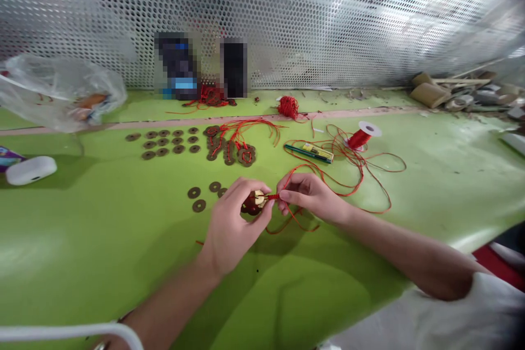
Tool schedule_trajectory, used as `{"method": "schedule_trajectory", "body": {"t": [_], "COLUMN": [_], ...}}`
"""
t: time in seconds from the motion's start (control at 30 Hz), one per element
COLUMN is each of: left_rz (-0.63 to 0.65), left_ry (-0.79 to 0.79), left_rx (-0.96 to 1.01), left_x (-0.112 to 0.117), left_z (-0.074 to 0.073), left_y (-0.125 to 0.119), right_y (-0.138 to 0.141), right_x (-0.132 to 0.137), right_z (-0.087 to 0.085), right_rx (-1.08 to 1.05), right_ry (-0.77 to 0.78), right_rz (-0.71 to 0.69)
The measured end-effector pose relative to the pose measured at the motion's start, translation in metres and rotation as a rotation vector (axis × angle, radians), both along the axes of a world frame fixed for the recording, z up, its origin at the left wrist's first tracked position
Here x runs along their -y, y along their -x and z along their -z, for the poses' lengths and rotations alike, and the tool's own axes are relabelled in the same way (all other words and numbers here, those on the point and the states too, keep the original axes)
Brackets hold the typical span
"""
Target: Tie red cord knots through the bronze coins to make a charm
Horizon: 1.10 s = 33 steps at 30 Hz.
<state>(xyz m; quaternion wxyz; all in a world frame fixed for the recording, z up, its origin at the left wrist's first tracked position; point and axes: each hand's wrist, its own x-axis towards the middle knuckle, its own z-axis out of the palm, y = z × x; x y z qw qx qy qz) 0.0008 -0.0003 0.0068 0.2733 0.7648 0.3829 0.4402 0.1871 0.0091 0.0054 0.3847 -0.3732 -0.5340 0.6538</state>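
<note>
My left hand [235, 224] pinches a small stack of brown holed coins [253, 203] just above the green table [102, 240]. My right hand [307, 194] pinches the red cord [274, 196] right where it meets those coins, fingers pressed together. The cord runs off in loose loops [361, 175] toward a red spool [363, 135] on the right. Three loose coins [199, 197] lie just left of my left hand.
Rows of coins [164, 141] and a corded coin bundle [233, 150] lie farther back. A green pen-like tool [309, 152], a red cord tuft [288, 105], a plastic bag [61, 90], a white object [30, 169], and scrap pieces [451, 93] are around. Perforated metal wall [287, 11] behind.
</note>
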Motion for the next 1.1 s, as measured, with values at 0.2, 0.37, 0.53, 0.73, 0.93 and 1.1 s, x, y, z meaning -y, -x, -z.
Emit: {"method": "schedule_trajectory", "body": {"t": [0.2, 0.37, 0.53, 0.73, 0.93, 1.1], "left_rz": [0.005, 0.009, 0.014, -0.003, 0.001, -0.003], "left_ry": [-0.073, -0.082, -0.095, -0.120, -0.115, -0.132], "left_rx": [0.003, 0.001, -0.005, -0.008, -0.024, -0.026], "left_x": [-0.0014, -0.0023, -0.0031, -0.0039, -0.0037, -0.0032], "left_z": [0.0007, 0.0012, 0.0016, 0.0016, 0.0014, 0.0002], "left_y": [0.0006, 0.0008, 0.0010, 0.0010, 0.0015, 0.0017], "right_y": [0.0000, 0.0003, 0.0003, 0.0009, -0.0004, -0.0013], "right_x": [0.0000, -0.0008, -0.0010, -0.0006, -0.0008, -0.0005], "right_z": [0.0002, 0.0014, 0.0022, 0.0028, 0.0036, 0.0043], "right_rx": [-0.009, -0.007, -0.004, 0.005, -0.015, 0.007], "right_ry": [0.025, 0.039, 0.015, 0.027, 0.008, 0.017], "right_rz": [-0.007, -0.019, -0.025, -0.036, -0.057, -0.076]}}
